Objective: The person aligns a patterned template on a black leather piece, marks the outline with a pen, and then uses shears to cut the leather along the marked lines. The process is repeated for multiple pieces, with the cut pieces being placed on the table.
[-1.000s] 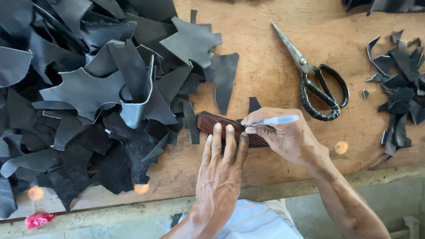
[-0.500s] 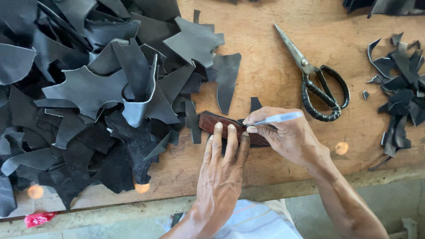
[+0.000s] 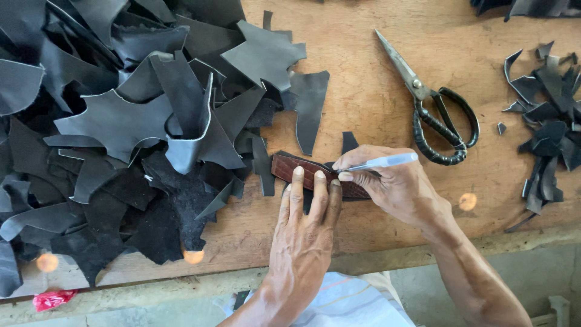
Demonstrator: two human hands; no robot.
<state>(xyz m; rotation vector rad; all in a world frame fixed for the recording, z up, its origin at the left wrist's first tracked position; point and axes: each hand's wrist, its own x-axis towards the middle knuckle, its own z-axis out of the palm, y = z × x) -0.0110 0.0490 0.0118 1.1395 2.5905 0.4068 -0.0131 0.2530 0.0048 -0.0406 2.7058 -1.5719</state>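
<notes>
Brown patterned template point(image 3: 302, 172) lies on the wooden bench point(image 3: 363, 91), pressed flat under the left hand point(image 3: 302, 242), fingers spread open. Right hand point(image 3: 393, 188) has its fingers pinched around a pen point(image 3: 384, 161), tip at the template's edge, probably on dark leather underneath. Black leather scraps point(image 3: 121, 133) are heaped left, scissors point(image 3: 433, 112) far right.

A worn wooden table point(image 3: 375, 79) carries a big heap of black leather scraps point(image 3: 121, 139) on the left, scissors point(image 3: 433, 115) far right, more offcuts point(image 3: 548, 121) at the right edge, and a brown pattern piece point(image 3: 302, 172) near the middle.
</notes>
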